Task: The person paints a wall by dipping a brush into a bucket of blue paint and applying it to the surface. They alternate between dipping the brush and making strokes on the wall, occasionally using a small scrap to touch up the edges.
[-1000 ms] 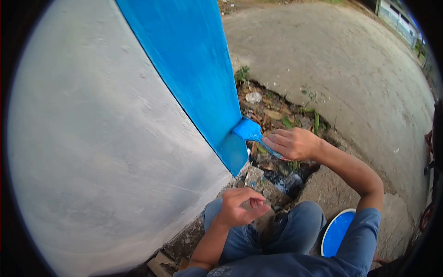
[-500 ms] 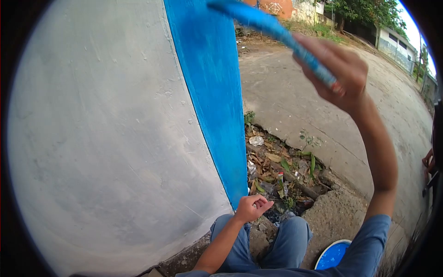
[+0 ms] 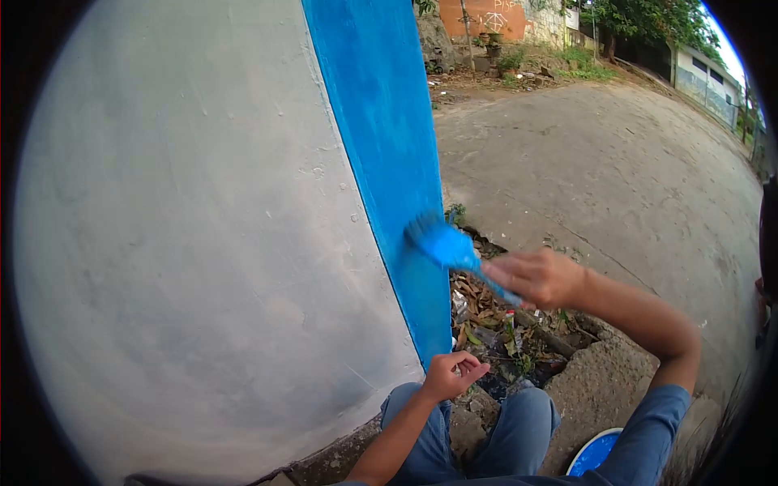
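My right hand grips the handle of a blue paintbrush. The bristles, smeared by motion, meet the lower half of a bright blue painted strip at the wall's corner. My left hand hovers over my knees near the foot of that strip. Its fingers are loosely bent and apart, with nothing in them. A round white-rimmed container of blue paint stands on the ground at lower right, partly covered by my right arm.
A pale grey wall fills the left side. Dry leaves and litter lie in a hollow beside broken concrete. A paved road runs behind, with buildings and trees beyond. Part of a person shows at the right edge.
My right hand has swung down with the paintbrush, from the strip's upper part to its lower half. My left hand keeps nearly the same pose. The view has shifted slightly.
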The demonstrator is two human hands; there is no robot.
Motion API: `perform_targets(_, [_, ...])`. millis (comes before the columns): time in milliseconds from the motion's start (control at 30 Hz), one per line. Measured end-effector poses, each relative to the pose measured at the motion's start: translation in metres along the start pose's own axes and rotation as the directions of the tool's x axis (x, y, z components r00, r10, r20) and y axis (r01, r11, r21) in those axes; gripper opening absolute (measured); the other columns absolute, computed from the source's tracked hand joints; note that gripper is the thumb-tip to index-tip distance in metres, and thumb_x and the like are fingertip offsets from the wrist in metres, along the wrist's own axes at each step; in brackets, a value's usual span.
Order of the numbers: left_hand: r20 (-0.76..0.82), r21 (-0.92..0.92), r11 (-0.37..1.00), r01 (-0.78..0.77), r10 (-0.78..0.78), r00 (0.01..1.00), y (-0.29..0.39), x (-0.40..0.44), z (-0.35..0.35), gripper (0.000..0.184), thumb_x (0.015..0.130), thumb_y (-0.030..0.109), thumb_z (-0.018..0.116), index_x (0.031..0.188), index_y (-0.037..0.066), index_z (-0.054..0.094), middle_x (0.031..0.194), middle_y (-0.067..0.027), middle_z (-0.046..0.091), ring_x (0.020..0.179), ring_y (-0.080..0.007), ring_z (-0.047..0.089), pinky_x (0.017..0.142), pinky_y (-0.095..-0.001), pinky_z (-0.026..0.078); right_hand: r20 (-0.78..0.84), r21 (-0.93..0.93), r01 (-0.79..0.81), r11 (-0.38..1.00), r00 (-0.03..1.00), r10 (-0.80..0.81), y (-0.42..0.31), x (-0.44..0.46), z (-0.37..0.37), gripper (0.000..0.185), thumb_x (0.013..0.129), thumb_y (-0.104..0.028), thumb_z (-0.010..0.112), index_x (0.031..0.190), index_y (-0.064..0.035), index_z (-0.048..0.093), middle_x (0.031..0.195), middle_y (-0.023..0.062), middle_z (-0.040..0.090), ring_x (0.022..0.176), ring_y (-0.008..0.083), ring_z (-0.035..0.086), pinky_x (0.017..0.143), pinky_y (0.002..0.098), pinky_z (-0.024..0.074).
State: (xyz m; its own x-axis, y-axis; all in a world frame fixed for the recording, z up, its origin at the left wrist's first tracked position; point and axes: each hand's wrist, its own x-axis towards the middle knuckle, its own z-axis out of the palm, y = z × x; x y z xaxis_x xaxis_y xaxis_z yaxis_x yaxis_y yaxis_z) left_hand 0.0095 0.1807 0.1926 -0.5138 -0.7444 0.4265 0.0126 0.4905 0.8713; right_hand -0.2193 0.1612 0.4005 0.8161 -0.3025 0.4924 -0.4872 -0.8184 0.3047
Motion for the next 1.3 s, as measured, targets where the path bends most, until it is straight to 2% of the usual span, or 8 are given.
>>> perform_targets(200, [-0.001, -0.008, 1.000, -0.003, 0.003, 1.000, 0.001, 0.002, 0.004, 0.023, 0.081, 0.023, 0.078, 0.078, 0.001, 0.069, 0.064, -0.0023, 0.064, 0.057, -0.0050, 0.056, 0.050, -0.0211, 0.041, 0.175, 0.158, -0.034, 0.987, 0.985, 0.006, 0.002, 0.003, -0.009, 0.062, 0.069, -0.016, 0.072, 0.126, 0.0003, 0.053, 0.101, 0.0157, 0.065, 0.087, 0.0295, 0.066, 0.071, 0.0390, 0.0563])
perform_targets(533, [-0.014, 0.017, 0.999, -0.035, 0.036, 0.999, -0.002, 0.001, 0.007, 0.011, 0.081, 0.013, 0.072, 0.078, 0.003, 0.067, 0.072, -0.0058, 0.067, 0.062, -0.0116, 0.061, 0.057, -0.0243, 0.048, -0.345, 0.125, -0.195, 0.973, 0.911, 0.227, 0.009, 0.044, -0.070, 0.029, 0.077, -0.014, 0.071, 0.105, -0.0053, 0.068, 0.086, 0.0141, 0.068, 0.065, 0.0297, 0.065, 0.058, 0.0389, 0.0519])
perform_targets(733, [-0.254, -0.161, 0.937, -0.311, 0.265, 0.930, 0.029, 0.022, 0.037, 0.017, 0.084, 0.008, 0.060, 0.070, -0.001, 0.055, 0.061, -0.0089, 0.056, 0.054, -0.0124, 0.048, 0.048, -0.0256, 0.036, -0.346, 0.452, -0.773, 0.445, 0.308, 0.886, -0.061, -0.041, 0.045, 0.012, 0.075, -0.020, 0.068, 0.073, -0.0077, 0.068, 0.067, 0.0110, 0.064, 0.060, 0.0320, 0.061, 0.055, 0.0427, 0.0481])
perform_targets(933, [0.000, -0.212, 0.945, -0.249, 0.255, 0.967, 0.028, 0.035, 0.087, 0.020, 0.092, 0.014, 0.059, 0.079, -0.001, 0.056, 0.070, -0.0075, 0.058, 0.057, -0.0110, 0.052, 0.053, -0.0218, 0.040, -0.185, 0.210, -0.964, -0.166, -0.206, 0.961, -0.116, -0.093, 0.146, 0.023, 0.075, -0.024, 0.064, 0.066, -0.0031, 0.066, 0.064, 0.0213, 0.061, 0.061, 0.0385, 0.063, 0.057, 0.0483, 0.0503])
perform_targets(1000, [0.135, -0.159, 0.956, -0.246, 0.268, 0.954, 0.005, 0.015, 0.090, 0.019, 0.093, 0.013, 0.058, 0.080, -0.001, 0.057, 0.069, -0.0061, 0.058, 0.060, -0.0099, 0.053, 0.053, -0.0215, 0.040, 0.013, 0.212, -0.960, -0.181, -0.183, 0.983, -0.119, -0.092, 0.140, 0.022, 0.076, -0.023, 0.066, 0.070, -0.0018, 0.069, 0.075, 0.0212, 0.065, 0.072, 0.0365, 0.067, 0.063, 0.0459, 0.0529])
perform_targets(1067, [0.072, -0.204, 0.968, -0.148, 0.166, 0.983, 0.016, 0.007, 0.100, 0.018, 0.093, 0.011, 0.057, 0.078, 0.000, 0.058, 0.067, -0.0054, 0.057, 0.058, -0.0111, 0.051, 0.052, -0.0224, 0.040, 0.013, 0.215, -0.956, -0.198, -0.200, 0.980, -0.122, -0.090, 0.140, 0.021, 0.076, -0.022, 0.066, 0.070, -0.0017, 0.069, 0.075, 0.0211, 0.065, 0.073, 0.0368, 0.067, 0.064, 0.0455, 0.0529])
perform_targets(1233, [0.056, -0.406, 0.850, -0.336, 0.390, 0.919, 0.039, 0.019, 0.070, 0.027, 0.090, 0.024, 0.065, 0.078, 0.000, 0.060, 0.061, -0.0079, 0.056, 0.053, -0.0138, 0.048, 0.048, -0.0237, 0.036, -0.034, 0.273, -0.953, -0.130, -0.145, 0.989, -0.120, -0.084, 0.152, 0.021, 0.074, -0.019, 0.067, 0.067, 0.0005, 0.066, 0.072, 0.0212, 0.064, 0.071, 0.0378, 0.066, 0.061, 0.0477, 0.0513])
perform_targets(1300, [-0.150, -0.780, 0.519, -0.351, 0.390, 0.908, 0.073, 0.024, 0.038, 0.032, 0.095, 0.025, 0.051, 0.074, 0.000, 0.055, 0.064, -0.0079, 0.053, 0.055, -0.0163, 0.046, 0.050, -0.0265, 0.037, 0.000, 0.271, -0.953, -0.135, -0.140, 0.990, -0.116, -0.085, 0.153, 0.021, 0.074, -0.019, 0.067, 0.067, 0.0004, 0.066, 0.071, 0.0211, 0.064, 0.070, 0.0379, 0.066, 0.061, 0.0478, 0.0512])
